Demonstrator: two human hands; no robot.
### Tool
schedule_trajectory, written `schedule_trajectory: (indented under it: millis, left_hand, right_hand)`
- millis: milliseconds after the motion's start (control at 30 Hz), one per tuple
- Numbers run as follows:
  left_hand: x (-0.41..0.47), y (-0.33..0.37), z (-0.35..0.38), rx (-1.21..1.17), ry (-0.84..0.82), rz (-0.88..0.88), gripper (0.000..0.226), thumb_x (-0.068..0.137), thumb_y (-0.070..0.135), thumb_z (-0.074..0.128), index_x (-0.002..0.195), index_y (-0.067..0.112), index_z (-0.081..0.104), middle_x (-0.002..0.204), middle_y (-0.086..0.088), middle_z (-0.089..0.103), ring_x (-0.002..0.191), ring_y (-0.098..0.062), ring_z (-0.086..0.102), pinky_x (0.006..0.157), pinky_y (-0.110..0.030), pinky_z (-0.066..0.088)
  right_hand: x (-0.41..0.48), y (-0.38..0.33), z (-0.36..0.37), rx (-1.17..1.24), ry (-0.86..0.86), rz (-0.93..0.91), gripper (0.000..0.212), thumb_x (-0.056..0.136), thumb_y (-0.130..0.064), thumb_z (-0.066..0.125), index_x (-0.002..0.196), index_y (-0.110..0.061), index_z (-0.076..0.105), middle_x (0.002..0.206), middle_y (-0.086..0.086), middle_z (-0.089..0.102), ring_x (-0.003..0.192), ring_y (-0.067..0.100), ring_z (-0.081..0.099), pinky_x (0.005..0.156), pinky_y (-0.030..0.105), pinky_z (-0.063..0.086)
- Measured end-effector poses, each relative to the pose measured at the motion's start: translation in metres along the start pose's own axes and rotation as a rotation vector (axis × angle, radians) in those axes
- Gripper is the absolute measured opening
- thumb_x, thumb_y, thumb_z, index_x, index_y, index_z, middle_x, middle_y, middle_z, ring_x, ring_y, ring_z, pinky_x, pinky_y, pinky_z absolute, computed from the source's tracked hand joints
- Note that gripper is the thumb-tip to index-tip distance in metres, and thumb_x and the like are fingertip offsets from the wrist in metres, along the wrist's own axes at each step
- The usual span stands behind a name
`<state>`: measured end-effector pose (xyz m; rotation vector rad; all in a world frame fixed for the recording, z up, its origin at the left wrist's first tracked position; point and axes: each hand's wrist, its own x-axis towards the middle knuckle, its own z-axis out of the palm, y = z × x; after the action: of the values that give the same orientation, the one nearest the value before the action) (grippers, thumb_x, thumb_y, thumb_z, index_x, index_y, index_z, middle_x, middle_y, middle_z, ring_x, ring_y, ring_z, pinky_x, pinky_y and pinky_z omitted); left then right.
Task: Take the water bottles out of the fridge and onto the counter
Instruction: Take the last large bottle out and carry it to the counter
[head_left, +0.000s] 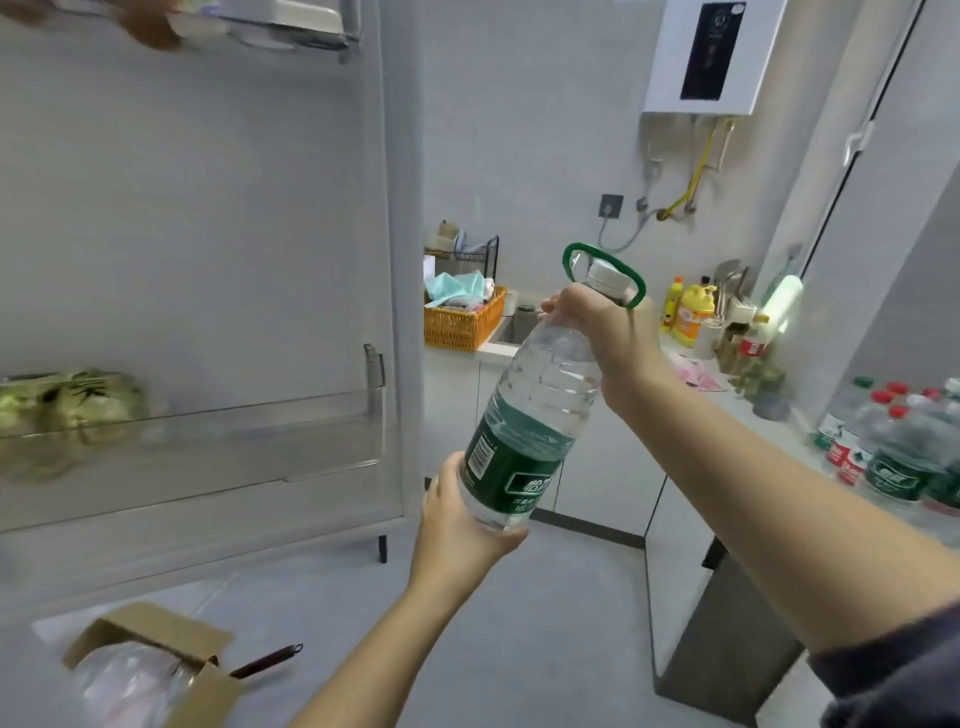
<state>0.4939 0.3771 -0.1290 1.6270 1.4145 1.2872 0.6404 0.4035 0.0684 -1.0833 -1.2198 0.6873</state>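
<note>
Beside fridge door (208, 234) | one water bottle (530, 410) | left hand (462, 525), right hand (608, 338) gripping

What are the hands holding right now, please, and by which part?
One large water bottle: the right hand grips its neck, and the left hand cups its base.

Bottle cluster (893, 447) crowding near counter (795, 428)

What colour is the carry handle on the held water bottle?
Green carry handle; head view.
</note>
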Motion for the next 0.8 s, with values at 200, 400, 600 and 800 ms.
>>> schedule_trajectory:
  millis: [200, 400, 600, 800]
  left_hand:
    - [0.045, -0.007, 0.058, -0.025, -0.165, 0.016, 0.086, 0.049, 0.045, 0.085, 0.119, 0.052, 0.037, 0.114, 0.023, 0.055, 0.113, -0.011, 0.054, 0.084, -0.041, 0.057]
    - [0.065, -0.006, 0.121, -0.027, -0.292, 0.053, 0.084, 0.05, 0.041, 0.084, 0.119, 0.053, 0.037, 0.114, 0.025, 0.052, 0.113, -0.012, 0.053, 0.084, -0.042, 0.057]
    - [0.077, 0.0, 0.2, -0.05, -0.386, 0.076, 0.085, 0.051, 0.04, 0.086, 0.122, 0.047, 0.04, 0.117, 0.019, 0.056, 0.115, -0.014, 0.054, 0.086, -0.043, 0.057]
    - [0.079, 0.026, 0.307, -0.054, -0.426, 0.078, 0.093, 0.051, 0.041, 0.088, 0.13, 0.042, 0.038, 0.121, 0.016, 0.054, 0.117, -0.009, 0.053, 0.091, -0.038, 0.055]
  right_hand:
    - [0.038, 0.04, -0.047, -0.053, 0.154, 0.038, 0.009, 0.066, -0.022, 0.065, 0.062, -0.022, 0.073, 0.081, 0.007, 0.076, 0.091, 0.032, 0.071, 0.089, 0.053, 0.055]
    - [0.062, 0.074, -0.106, -0.059, 0.308, 0.104, 0.008, 0.063, -0.022, 0.067, 0.061, -0.02, 0.074, 0.076, 0.002, 0.076, 0.084, 0.026, 0.071, 0.085, 0.047, 0.057]
    - [0.078, 0.098, -0.175, -0.06, 0.38, 0.149, 0.008, 0.062, -0.022, 0.068, 0.066, -0.015, 0.07, 0.073, 0.0, 0.074, 0.063, 0.003, 0.066, 0.07, 0.033, 0.049]
    - [0.11, 0.123, -0.273, -0.052, 0.438, 0.199, 0.009, 0.069, -0.017, 0.074, 0.074, -0.013, 0.068, 0.065, -0.01, 0.07, 0.071, 0.01, 0.066, 0.065, 0.028, 0.044]
